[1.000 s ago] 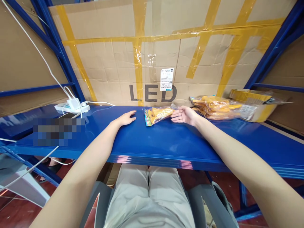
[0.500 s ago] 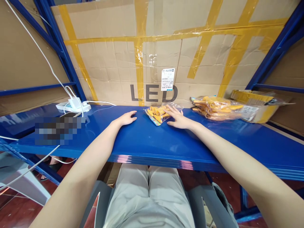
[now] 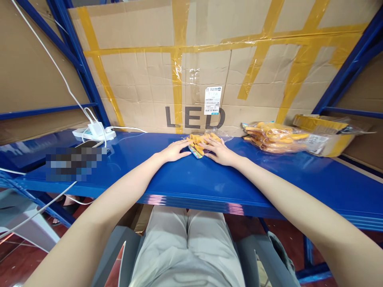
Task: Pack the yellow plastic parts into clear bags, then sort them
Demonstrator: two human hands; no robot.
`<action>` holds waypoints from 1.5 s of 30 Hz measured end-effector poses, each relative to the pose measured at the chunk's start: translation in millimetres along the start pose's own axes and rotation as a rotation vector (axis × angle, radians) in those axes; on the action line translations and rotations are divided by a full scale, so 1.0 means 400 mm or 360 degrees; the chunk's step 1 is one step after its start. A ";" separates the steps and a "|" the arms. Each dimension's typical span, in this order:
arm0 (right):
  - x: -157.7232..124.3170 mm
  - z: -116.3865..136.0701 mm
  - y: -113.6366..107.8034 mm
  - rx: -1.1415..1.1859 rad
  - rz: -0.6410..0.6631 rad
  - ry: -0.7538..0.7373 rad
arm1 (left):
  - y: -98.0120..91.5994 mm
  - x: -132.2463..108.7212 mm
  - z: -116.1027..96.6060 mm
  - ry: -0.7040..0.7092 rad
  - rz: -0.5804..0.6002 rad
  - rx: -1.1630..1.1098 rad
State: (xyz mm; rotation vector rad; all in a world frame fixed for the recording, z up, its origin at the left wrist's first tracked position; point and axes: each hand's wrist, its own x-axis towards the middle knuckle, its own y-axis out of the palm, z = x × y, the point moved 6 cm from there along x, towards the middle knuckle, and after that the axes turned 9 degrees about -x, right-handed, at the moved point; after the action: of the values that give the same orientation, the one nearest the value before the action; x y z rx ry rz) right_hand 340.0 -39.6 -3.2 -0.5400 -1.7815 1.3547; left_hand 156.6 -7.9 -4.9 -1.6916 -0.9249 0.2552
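Note:
A clear plastic bag of yellow-orange pieces point(image 3: 196, 139) lies on the blue shelf top, with a colourful printed strip along its front edge. From the left, my left hand point(image 3: 175, 151) reaches the bag's side, fingers stretched out and thumb apart. My right hand point(image 3: 220, 152) rests against the opposite side, its spread fingers lying over part of the bag. Neither hand is closed around it. What exactly the yellow pieces are cannot be made out.
Another clear bag of yellow-orange pieces point(image 3: 271, 136) lies to the right, beside a taped cardboard box point(image 3: 332, 137). A large carton marked LED point(image 3: 143, 87) stands behind. At left are a white power strip point(image 3: 95, 132) with cables and a blurred dark object point(image 3: 74, 159).
My left hand has moved right, from bare shelf to the bag's left side. My right hand has shifted slightly left, still on the bag.

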 end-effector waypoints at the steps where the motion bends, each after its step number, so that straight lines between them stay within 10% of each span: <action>1: 0.001 0.003 0.000 0.0004 -0.0011 -0.0022 | 0.009 0.006 -0.014 0.0047 0.0027 0.0013; 16: 0.003 0.062 -0.023 -0.0025 -0.0056 -0.0390 | 0.035 0.041 -0.063 -0.0036 0.0258 0.0465; 29: 0.003 0.031 -0.043 -0.0203 -0.0076 -0.0229 | 0.037 0.130 -0.147 0.0242 0.0127 0.0850; 41: -0.010 -0.020 -0.106 -0.0147 -0.0468 -0.0091 | -0.057 0.101 -0.231 0.0233 -0.0018 0.0655; 45: -0.026 -0.050 -0.136 -0.0256 -0.0557 0.0098 | -0.085 0.076 -0.179 0.0074 -0.0031 0.0738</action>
State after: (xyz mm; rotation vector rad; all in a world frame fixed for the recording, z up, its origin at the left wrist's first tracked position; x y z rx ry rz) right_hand 369.6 -53.4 45.6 -0.3301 -1.8421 0.9519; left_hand 204.6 -36.9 58.5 -1.2554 -0.7754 0.3835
